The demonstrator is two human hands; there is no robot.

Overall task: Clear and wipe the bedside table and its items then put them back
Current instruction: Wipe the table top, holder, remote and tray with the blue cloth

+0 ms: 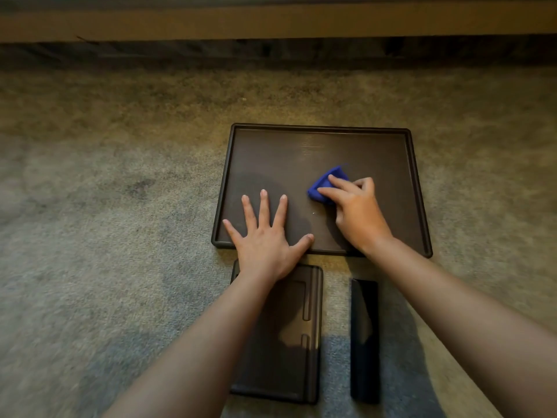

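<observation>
A dark brown rectangular tray (319,146) with a raised rim lies flat on the carpet. My left hand (266,236) rests palm down with fingers spread on the tray's near left part. My right hand (355,209) presses a small crumpled blue cloth (325,184) onto the tray's middle right. Nothing else lies in the tray.
Just in front of the tray, a dark brown flat holder (289,333) with two slots lies under my left forearm. A slim black remote-like bar (364,339) lies to its right. Beige carpet (105,206) surrounds everything. A wooden furniture edge (271,25) runs along the top.
</observation>
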